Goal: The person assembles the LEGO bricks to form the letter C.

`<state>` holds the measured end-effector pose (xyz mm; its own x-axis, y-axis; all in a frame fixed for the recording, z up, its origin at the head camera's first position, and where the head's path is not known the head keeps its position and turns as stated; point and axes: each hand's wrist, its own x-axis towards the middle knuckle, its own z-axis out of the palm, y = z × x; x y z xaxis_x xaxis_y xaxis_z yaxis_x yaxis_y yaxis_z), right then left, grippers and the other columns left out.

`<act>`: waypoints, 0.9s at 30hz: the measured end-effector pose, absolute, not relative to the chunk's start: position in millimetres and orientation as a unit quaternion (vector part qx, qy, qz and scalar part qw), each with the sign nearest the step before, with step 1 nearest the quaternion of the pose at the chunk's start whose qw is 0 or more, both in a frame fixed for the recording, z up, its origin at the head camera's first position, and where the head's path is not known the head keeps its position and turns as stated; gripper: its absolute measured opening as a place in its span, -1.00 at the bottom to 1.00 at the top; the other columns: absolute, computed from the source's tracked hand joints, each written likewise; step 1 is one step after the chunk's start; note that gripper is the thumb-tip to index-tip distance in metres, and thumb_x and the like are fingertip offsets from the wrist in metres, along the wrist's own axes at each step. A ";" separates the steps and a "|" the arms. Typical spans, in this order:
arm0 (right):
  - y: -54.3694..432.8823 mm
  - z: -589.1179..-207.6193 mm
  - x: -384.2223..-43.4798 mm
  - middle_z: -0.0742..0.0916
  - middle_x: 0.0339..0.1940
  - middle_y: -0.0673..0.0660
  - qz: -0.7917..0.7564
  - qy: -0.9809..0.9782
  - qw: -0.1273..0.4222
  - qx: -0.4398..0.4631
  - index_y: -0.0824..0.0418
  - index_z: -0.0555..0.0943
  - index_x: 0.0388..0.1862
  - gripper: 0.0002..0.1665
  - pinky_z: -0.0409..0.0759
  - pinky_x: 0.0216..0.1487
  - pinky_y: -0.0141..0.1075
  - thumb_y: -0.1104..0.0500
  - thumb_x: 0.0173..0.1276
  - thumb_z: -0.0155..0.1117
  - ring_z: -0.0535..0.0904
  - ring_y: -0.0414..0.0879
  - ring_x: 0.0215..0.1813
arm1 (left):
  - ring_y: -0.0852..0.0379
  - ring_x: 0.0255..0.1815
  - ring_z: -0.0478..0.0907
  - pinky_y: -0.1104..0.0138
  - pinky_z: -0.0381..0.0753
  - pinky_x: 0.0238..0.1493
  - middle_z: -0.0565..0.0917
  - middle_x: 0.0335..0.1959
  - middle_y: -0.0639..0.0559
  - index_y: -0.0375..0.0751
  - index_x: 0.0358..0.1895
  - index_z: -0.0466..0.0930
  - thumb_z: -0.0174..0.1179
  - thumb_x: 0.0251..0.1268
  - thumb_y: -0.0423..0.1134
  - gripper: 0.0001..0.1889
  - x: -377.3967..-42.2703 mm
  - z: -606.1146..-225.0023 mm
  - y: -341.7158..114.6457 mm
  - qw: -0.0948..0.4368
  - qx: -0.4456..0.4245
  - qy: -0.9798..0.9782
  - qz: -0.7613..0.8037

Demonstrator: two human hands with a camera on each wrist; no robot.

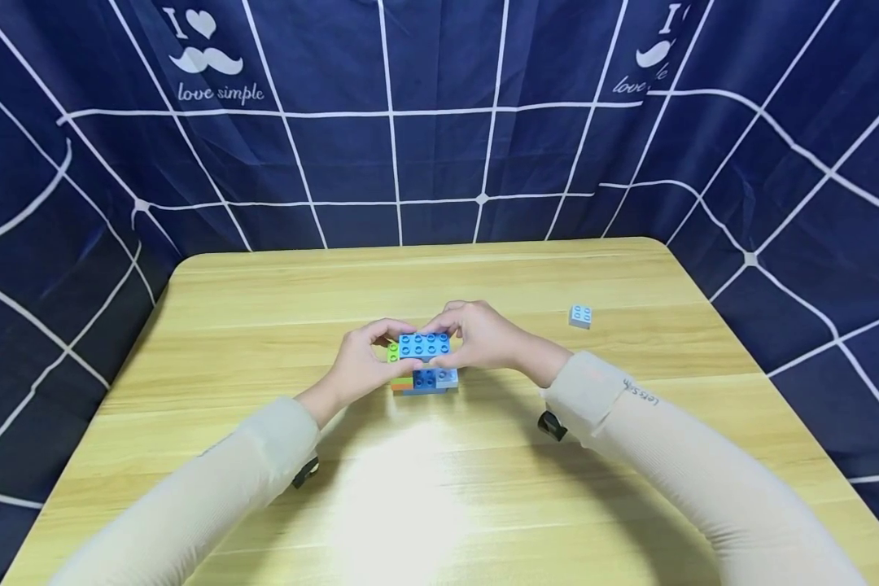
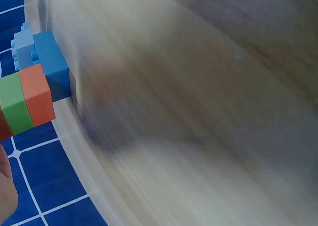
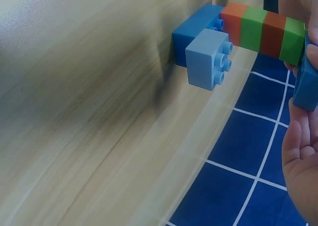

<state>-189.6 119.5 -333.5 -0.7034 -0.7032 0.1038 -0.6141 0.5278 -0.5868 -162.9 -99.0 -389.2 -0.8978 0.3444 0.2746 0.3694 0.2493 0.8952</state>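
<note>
In the head view, my left hand (image 1: 355,362) and right hand (image 1: 483,335) meet at a long blue toy brick (image 1: 423,347) with round studs. My right thumb and fingers pinch its right end. The left thumb and fingers grip the left side, around the top of a brick column. That column alternates orange (image 3: 232,25) and green (image 3: 252,28) bricks, with the blue brick at its top, though fingers partly hide the joint. Below, a blue base brick (image 3: 191,35) carries the column at one end and a light blue brick (image 3: 201,59) at the other.
A loose light blue brick (image 1: 580,316) lies on the wooden table (image 1: 264,293), right of and beyond the hands. Dark blue curtain (image 1: 439,163) with white lines hangs behind the table's far edge and along both sides.
</note>
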 end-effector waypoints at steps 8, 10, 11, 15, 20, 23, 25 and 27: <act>120.1 -334.1 -190.7 0.65 -0.33 -0.10 -0.302 0.874 0.074 -0.373 0.15 0.71 -0.07 -0.57 0.57 -0.12 -0.25 0.13 0.02 0.53 0.53 -0.22 -0.22 | 0.01 -0.16 0.51 0.06 0.50 -0.04 0.69 -0.17 -0.03 -0.25 -0.11 0.66 0.50 -0.06 -0.32 -0.63 -163.3 -389.9 -97.5 0.006 -0.213 -0.784 -0.583; 120.9 -334.8 -190.9 0.66 -0.32 -0.09 -0.306 0.874 0.075 -0.371 0.15 0.71 -0.06 -0.55 0.58 -0.12 -0.23 0.13 0.02 0.54 0.53 -0.22 -0.22 | -0.04 -0.17 0.51 0.04 0.50 -0.05 0.69 -0.17 -0.08 -0.30 -0.12 0.65 0.49 -0.06 -0.37 -0.63 -162.5 -388.1 -96.7 0.007 -0.210 -0.786 -0.582; 121.3 -334.9 -190.7 0.66 -0.31 -0.08 -0.309 0.873 0.075 -0.369 0.16 0.71 -0.05 -0.54 0.59 -0.12 -0.21 0.12 0.02 0.54 0.54 -0.21 -0.22 | -0.06 -0.17 0.51 0.03 0.50 -0.05 0.69 -0.17 -0.10 -0.32 -0.12 0.65 0.48 -0.06 -0.39 -0.64 -161.7 -386.4 -96.1 0.007 -0.209 -0.787 -0.580; 123.4 -336.5 -190.3 0.67 -0.23 -0.04 -0.325 0.870 0.077 -0.362 0.16 0.69 -0.02 -0.50 0.61 -0.10 -0.15 0.10 0.01 0.56 0.55 -0.18 -0.16 | -0.07 -0.19 0.52 0.01 0.51 -0.06 0.69 -0.19 -0.12 -0.36 -0.15 0.65 0.47 -0.07 -0.43 -0.67 -157.7 -378.5 -95.0 0.008 -0.207 -0.787 -0.580; 129.3 -342.0 -190.4 0.69 -0.12 -0.01 -0.366 0.860 0.081 -0.345 0.20 0.65 0.04 -0.41 0.60 -0.04 -0.15 0.08 -0.01 0.58 0.57 -0.14 -0.08 | 0.07 -0.21 0.52 0.06 0.52 -0.06 0.69 -0.22 0.03 -0.24 -0.15 0.67 0.50 -0.06 -0.31 -0.66 -160.7 -385.1 -97.7 0.018 -0.218 -0.784 -0.581; 138.9 -346.2 -192.2 0.70 -0.05 0.04 -0.397 0.854 0.085 -0.325 0.19 0.61 0.11 -0.34 0.56 0.02 -0.19 0.07 -0.01 0.59 0.59 -0.14 -0.04 | 0.08 -0.22 0.53 0.04 0.52 -0.07 0.69 -0.23 0.08 -0.20 -0.14 0.68 0.52 -0.08 -0.26 -0.64 -162.7 -389.9 -98.6 0.020 -0.220 -0.783 -0.582; 148.2 -348.6 -194.4 0.69 -0.01 0.11 -0.416 0.851 0.087 -0.310 0.19 0.58 0.14 -0.32 0.54 0.06 -0.19 0.11 0.00 0.58 0.59 -0.12 -0.01 | 0.08 -0.22 0.53 0.03 0.52 -0.06 0.69 -0.23 0.09 -0.21 -0.14 0.67 0.52 -0.09 -0.26 -0.63 -162.6 -390.1 -98.6 0.019 -0.217 -0.786 -0.579; 159.1 -350.5 -197.9 0.67 0.04 0.18 -0.429 0.849 0.085 -0.297 0.20 0.56 0.17 -0.30 0.52 0.09 -0.15 0.14 0.02 0.57 0.59 -0.09 0.02 | 0.08 -0.22 0.53 0.01 0.51 -0.05 0.69 -0.23 0.09 -0.20 -0.14 0.67 0.52 -0.09 -0.26 -0.63 -162.2 -390.2 -99.0 0.018 -0.213 -0.789 -0.576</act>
<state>-197.9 159.1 -350.5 -0.8090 -0.5772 0.1109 -0.4318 0.4557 -0.7784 -162.2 -99.0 -390.2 -0.9082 0.3159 0.2746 0.3577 0.2451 0.9011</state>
